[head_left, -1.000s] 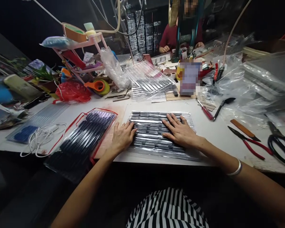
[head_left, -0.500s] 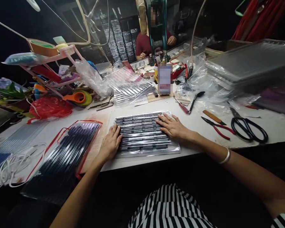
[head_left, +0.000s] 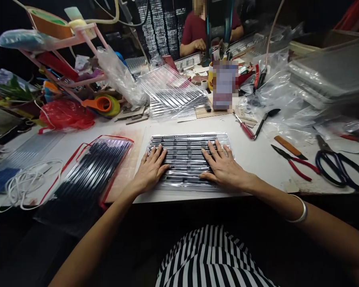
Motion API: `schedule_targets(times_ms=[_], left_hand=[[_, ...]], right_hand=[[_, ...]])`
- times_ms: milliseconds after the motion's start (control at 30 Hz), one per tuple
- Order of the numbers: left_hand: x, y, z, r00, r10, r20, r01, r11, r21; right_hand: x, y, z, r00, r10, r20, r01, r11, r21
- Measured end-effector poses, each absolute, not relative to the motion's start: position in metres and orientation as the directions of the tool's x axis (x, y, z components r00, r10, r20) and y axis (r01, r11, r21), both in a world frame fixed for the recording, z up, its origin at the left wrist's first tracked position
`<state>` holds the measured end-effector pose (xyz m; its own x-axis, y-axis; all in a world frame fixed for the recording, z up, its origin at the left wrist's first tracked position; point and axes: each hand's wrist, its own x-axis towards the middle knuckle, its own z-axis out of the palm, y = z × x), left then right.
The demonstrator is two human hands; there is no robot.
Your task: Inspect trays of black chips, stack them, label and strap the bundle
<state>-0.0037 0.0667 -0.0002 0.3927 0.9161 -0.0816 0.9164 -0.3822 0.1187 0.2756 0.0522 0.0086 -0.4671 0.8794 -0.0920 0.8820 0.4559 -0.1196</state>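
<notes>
Two hands pressing flat on one clear tray of dark strips [head_left: 185, 159], lying near the front edge of the white table [head_left: 257, 159].

Far left: coiled white cord [head_left: 26, 183] lying loose near the table edge, well apart from the work. Next over — second tray of dark strips [head_left: 98, 175], angled, sitting on a red-edged sheet and overhanging the front edge; seemingly parked aside, out of the hands' way.

Left hand [head_left: 149, 171]: lying open, fingers spread, palm down on the tray's left end, gripping nothing — likely steadying that end. Right hand [head_left: 224, 167]: likewise open and flat, fingers fanned across the right half, thumb at the near rows; probably pressing strips level in their grooves.

Behind the tray: stack of empty clear trays [head_left: 173, 95], tilted, within reach.

Right of the tray: red-handled screwdriver [head_left: 245, 128], red-handled pliers [head_left: 293, 163], black scissors [head_left: 341, 167] — all lying apart from the hands, untouched.

Across the table: another person's hand [head_left: 197, 46] working at a similar tray.
</notes>
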Motion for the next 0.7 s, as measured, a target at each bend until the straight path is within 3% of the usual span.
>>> schedule_targets(times_ms=[167,300,400,467,567,700], left_hand=[[0.002,0.065,0.005,0.397,0.908,-0.129,0.915,-0.381,0.133],[-0.005,0.065,0.004,0.42,0.906,-0.058,0.899,-0.405,0.168],[-0.022,0.063,-0.005,0.38,0.925,0.009,0.892,-0.369,0.262],[-0.033,0.059,-0.013,0.261,0.962,0.081,0.886,-0.272,0.375],[-0.042,0.049,-0.021,0.076,0.985,0.157,0.831,-0.149,0.536],[-0.045,0.023,-0.013,0.093,0.99,0.108,0.814,-0.138,0.565]], right_hand=[[0.269,0.051,0.008,-0.453,0.885,-0.103,0.89,0.442,-0.111],[0.272,0.051,0.008,-0.473,0.879,-0.059,0.879,0.465,-0.105],[0.284,0.049,0.004,-0.528,0.849,0.0,0.842,0.524,-0.127],[0.292,0.047,-0.001,-0.52,0.852,0.056,0.843,0.523,-0.128],[0.301,0.04,-0.01,-0.37,0.92,0.131,0.908,0.388,-0.159],[0.319,0.037,-0.015,-0.273,0.956,0.107,0.909,0.293,-0.297]])
